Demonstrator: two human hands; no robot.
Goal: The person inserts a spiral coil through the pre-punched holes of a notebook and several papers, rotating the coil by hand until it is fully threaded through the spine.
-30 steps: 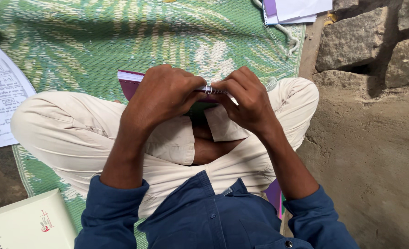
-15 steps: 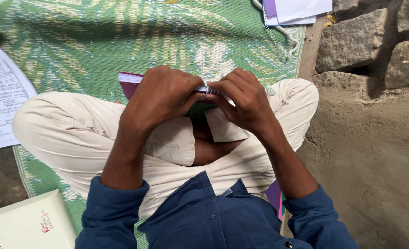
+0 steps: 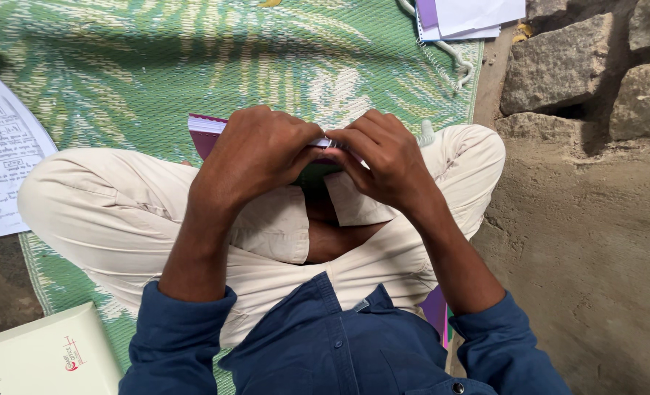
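Observation:
I sit cross-legged in cream trousers and a blue shirt on a green woven mat (image 3: pixel 142 66). A purple-covered notebook (image 3: pixel 206 129) lies across my legs, mostly hidden under my hands. My left hand (image 3: pixel 255 153) curls over its middle, fingers closed on the pages. My right hand (image 3: pixel 387 157) meets it from the right, fingertips pinching a small pale object at the notebook's edge; what it is cannot be made out. Both hands touch each other above the book.
A printed worksheet (image 3: pixel 3 168) lies at the left on the mat. A cream box (image 3: pixel 43 358) sits at the bottom left. Papers and a spiral notebook (image 3: pixel 460 18) rest at the top right. Rough stones (image 3: pixel 559 66) and bare earth flank the right.
Both hands have stayed on the notebook with only slight finger shifts. Nothing else has moved.

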